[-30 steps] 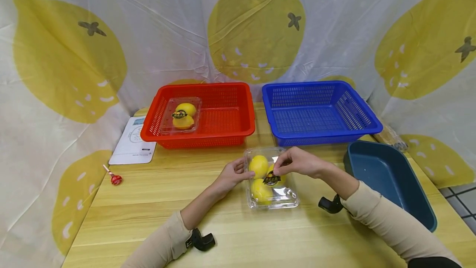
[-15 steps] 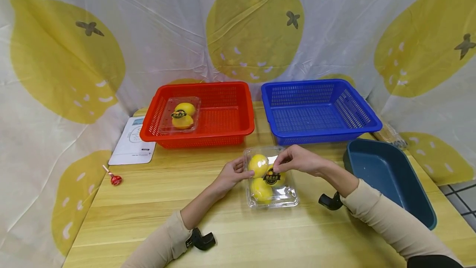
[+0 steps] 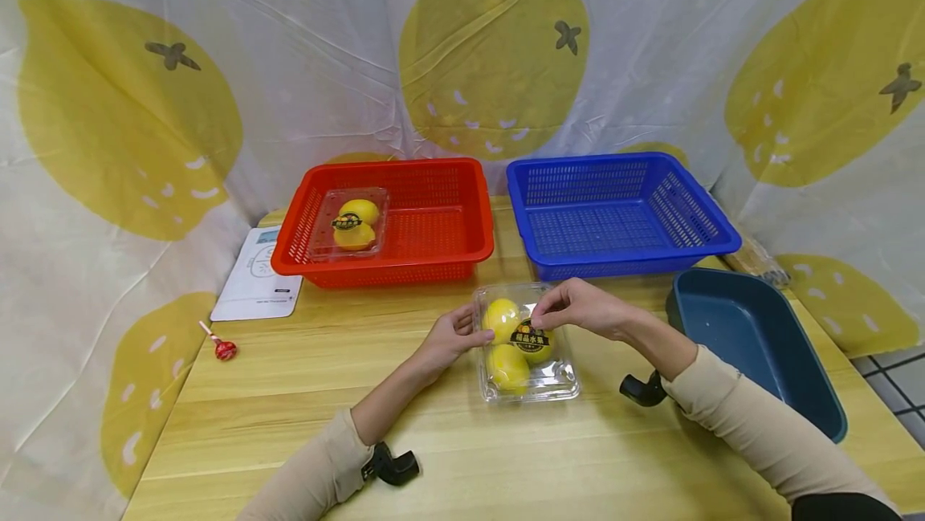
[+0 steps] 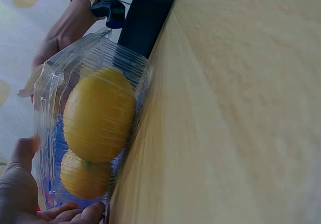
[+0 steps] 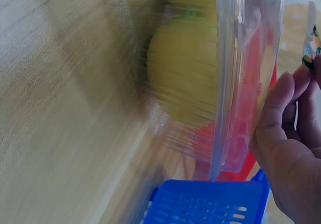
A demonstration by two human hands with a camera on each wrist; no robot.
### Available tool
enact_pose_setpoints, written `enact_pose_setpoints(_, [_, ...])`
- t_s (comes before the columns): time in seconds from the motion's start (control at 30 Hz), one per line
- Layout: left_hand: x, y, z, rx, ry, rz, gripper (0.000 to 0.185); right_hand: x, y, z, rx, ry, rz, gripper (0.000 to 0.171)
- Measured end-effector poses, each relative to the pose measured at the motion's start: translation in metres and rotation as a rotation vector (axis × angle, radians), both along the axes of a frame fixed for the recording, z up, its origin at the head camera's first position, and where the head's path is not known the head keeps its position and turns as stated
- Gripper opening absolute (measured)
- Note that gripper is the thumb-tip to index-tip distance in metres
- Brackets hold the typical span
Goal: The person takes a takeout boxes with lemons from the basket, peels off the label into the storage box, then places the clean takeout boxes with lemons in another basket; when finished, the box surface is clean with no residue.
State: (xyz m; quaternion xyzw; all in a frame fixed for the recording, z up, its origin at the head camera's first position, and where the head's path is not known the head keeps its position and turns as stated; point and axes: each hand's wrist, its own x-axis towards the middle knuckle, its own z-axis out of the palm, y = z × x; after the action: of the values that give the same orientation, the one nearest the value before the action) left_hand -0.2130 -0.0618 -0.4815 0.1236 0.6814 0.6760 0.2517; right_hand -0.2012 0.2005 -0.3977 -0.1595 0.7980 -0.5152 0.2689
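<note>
A clear plastic box [image 3: 560, 380] with lemons [image 3: 502, 318] inside stands on the wooden table [image 3: 303, 392] in front of me. My left hand [image 3: 482, 336] grips its left side, thumb above and fingers at the wall. In the left wrist view the left hand [image 4: 30, 194] is at the box [image 4: 50, 83], which shows two lemons [image 4: 98, 116]. My right hand [image 3: 540, 319] pinches a round black-and-gold sticker [image 3: 530, 338] over the lid. In the right wrist view the right hand [image 5: 296, 113] holds the sticker [image 5: 311, 48] beside the box [image 5: 235, 83].
At the back left a red basket [image 3: 433, 252] holds a second clear box of lemons [image 3: 349, 222]. Beside it stands a blue basket [image 3: 614, 264], and a dark teal tray [image 3: 759, 344] lies at the right. A white scale [image 3: 256, 280] and a red lollipop [image 3: 224, 348] lie at the left.
My right hand has brought the sticker lower and flatter over the lid, so its print now faces up. The left hand has stayed on the box's side.
</note>
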Motion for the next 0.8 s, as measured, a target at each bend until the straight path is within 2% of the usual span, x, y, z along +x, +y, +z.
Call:
enact_pose_setpoints(0.23, [0.0,0.0,0.0,0.003,-0.011,0.006,0.081,-0.001,0.004,0.003,0.006,0.002,0.008,0.023])
enact_pose_setpoints(0.4, [0.001,0.0,0.001,-0.001,-0.016,0.01,0.08,0.001,0.016,0.014,0.051,0.014,0.014,0.022])
enact_pose_setpoints(0.6, [0.0,0.001,0.002,0.005,-0.016,0.012,0.08,0.004,0.047,0.035,0.151,0.056,-0.017,0.025])
enact_pose_setpoints(0.8, [0.0,0.0,0.002,0.002,-0.023,0.005,0.08,0.011,0.09,0.053,0.25,0.1,-0.104,0.026])
